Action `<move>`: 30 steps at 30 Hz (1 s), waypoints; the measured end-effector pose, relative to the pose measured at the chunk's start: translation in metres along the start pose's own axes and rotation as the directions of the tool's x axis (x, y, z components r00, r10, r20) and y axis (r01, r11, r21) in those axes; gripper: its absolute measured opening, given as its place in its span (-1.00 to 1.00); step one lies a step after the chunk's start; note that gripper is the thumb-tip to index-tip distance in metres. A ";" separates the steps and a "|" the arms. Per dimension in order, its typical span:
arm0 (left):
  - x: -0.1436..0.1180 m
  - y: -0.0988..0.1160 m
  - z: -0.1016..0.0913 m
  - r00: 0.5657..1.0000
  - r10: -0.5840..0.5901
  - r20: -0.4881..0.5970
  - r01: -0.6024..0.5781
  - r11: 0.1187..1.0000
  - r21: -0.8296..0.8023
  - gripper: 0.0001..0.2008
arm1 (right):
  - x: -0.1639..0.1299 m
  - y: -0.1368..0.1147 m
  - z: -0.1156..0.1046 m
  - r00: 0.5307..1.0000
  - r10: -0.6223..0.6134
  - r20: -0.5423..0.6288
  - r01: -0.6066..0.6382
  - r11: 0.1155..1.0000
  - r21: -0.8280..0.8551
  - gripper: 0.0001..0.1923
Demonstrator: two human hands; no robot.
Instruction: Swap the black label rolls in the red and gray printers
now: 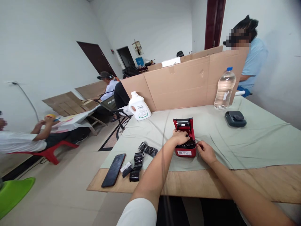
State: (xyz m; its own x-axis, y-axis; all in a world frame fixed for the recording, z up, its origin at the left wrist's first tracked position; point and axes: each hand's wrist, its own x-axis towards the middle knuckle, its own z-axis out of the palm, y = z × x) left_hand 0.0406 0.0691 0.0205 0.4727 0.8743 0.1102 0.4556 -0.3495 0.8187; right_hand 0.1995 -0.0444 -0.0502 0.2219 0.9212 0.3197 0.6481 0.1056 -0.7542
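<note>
A small red label printer (185, 153) stands on the cloth in front of me. Its lid is raised, showing a roller on the inside, and dark material lies in the compartment. My left hand (180, 137) is closed over the printer's left wall, the fingers bent into the compartment and partly hidden. At the printer's right front corner, my right hand (206, 151) is closed in a pinch; whatever is between its fingertips is too small to make out. Left of the printer lie a black wrapped strip (148, 149), a second black strip (136, 168) and a small grey-and-white box (126, 169).
A phone (113, 170) lies near the table's front left edge. A white jug (140, 108) and a water bottle (225, 89) stand against the cardboard screen (181, 84). A dark boxy device (235, 119) sits back right. Other people sit beyond the table.
</note>
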 end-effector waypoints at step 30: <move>-0.177 -0.064 -0.129 0.984 -0.178 -0.025 0.178 0.946 0.270 -0.62 | 0.001 0.000 -0.002 0.998 0.015 0.058 -0.013 1.000 -0.027 -0.79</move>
State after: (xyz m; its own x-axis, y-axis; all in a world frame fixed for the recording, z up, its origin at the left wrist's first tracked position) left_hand -0.1691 -0.0200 0.0213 0.3649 0.9307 -0.0236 0.7192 -0.2658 0.6420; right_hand 0.2009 -0.0443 -0.0490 0.1889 0.9429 0.2745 0.6646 0.0831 -0.7425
